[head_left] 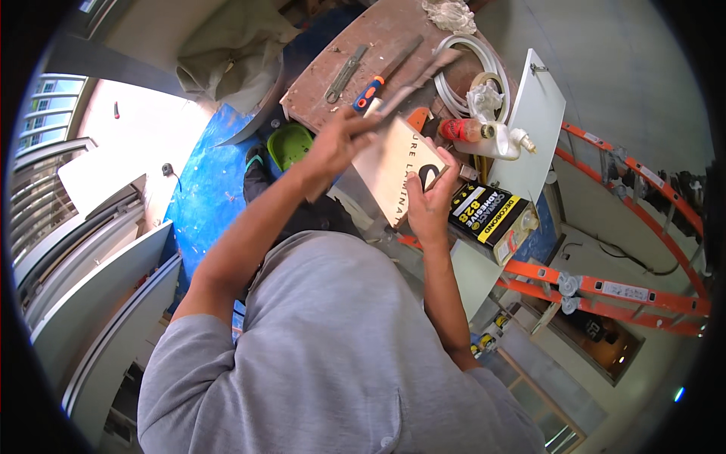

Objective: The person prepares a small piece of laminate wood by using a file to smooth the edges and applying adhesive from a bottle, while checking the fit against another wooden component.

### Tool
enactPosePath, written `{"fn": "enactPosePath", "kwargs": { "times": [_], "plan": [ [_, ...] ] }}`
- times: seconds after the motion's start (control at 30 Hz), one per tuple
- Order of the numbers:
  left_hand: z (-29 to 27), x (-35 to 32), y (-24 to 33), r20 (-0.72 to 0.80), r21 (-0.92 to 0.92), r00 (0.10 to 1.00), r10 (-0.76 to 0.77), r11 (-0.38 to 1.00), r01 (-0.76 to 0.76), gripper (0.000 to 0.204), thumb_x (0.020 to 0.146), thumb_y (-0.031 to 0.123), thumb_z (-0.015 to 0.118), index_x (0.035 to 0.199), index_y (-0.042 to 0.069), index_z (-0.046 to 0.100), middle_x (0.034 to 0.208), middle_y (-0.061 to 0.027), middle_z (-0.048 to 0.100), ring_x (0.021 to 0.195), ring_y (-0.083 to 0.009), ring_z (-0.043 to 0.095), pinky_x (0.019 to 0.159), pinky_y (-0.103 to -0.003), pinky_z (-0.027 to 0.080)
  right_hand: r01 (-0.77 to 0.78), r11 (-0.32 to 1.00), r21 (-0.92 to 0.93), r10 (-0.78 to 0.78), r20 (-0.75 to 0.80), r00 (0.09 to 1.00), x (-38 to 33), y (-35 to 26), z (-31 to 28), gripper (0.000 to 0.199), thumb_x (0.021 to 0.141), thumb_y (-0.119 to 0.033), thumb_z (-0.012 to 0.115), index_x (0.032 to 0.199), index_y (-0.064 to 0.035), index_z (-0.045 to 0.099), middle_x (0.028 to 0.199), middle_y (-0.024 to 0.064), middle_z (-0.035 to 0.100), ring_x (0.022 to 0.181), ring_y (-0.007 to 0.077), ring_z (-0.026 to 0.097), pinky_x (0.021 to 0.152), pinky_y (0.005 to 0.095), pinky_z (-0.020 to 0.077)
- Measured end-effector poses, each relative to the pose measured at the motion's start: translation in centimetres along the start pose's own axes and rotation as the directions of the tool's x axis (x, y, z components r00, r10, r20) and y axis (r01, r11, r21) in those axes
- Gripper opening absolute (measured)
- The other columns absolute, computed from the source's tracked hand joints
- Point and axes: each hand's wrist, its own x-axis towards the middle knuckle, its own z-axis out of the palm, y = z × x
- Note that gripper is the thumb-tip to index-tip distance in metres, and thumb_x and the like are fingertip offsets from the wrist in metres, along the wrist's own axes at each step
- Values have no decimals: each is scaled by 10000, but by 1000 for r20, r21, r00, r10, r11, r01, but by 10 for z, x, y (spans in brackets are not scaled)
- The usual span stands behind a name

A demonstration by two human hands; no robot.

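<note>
My left hand [338, 151] is closed round the near end of a long flat file [423, 76], which is smeared by motion. The file reaches away to the upper right, over the workbench. My right hand [435, 198] grips a small pale laminate board [393, 168] by its right edge, with the thumb on the face that bears dark print. The board is held tilted in front of my body, and its upper edge is close to the file. Whether the two touch, I cannot tell.
On the brown workbench [325, 57] lie a blue-and-orange-handled tool [369, 92], a grey cutter [347, 74] and a white coil [501, 57]. Right of the board are a white bottle [495, 142] and an adhesive can [488, 216]. An orange ladder [612, 291] stands right; a green container [289, 144] sits below left.
</note>
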Motion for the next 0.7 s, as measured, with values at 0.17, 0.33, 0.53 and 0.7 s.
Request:
{"fn": "enactPosePath", "kwargs": {
  "times": [0.17, 0.33, 0.53, 0.7],
  "plan": [
    [-16, 25, -8, -28, 93, 989, -142, 985, 144, 471, 959, 217, 725, 1393, 50, 653, 1079, -148, 539, 1039, -285, 589, 933, -403, 477, 26, 1000, -12, -26, 30, 999, 10, 0, -6, 607, 934, 81, 553, 1473, -13, 289, 1588, 262, 411, 1410, 280, 471, 1171, 380, 386],
    [3, -12, 61, 79, -21, 997, 8, 1000, -6, 503, 954, 213, 748, 1429, 92, 637, 1109, -134, 546, 1089, -274, 570, 967, -404, 464, -56, 997, -55, 58, 30, 998, 4, -9, 5, 617, 914, 60, 575, 1468, 2, 310, 1518, 269, 479, 1371, 306, 521, 1149, 401, 417],
    [8, -1, 29, -16, -55, 997, 74, 996, -75, 498, 959, 224, 728, 1429, 84, 641, 1089, -117, 529, 1066, -252, 548, 959, -367, 449, 93, 993, -68, -95, -19, 995, 3, -4, 13, 617, 893, 50, 546, 1463, 22, 312, 1521, 280, 474, 1369, 354, 530, 1149, 429, 421],
    [9, 5, 18, -15, 27, 999, 34, 999, -34, 488, 952, 225, 723, 1405, 57, 653, 1062, -123, 532, 1033, -256, 557, 934, -365, 448, 77, 994, -77, -80, -35, 996, 8, -1, 12, 623, 890, 64, 541, 1461, 27, 296, 1535, 279, 462, 1379, 350, 521, 1170, 427, 398]
  ]
}}
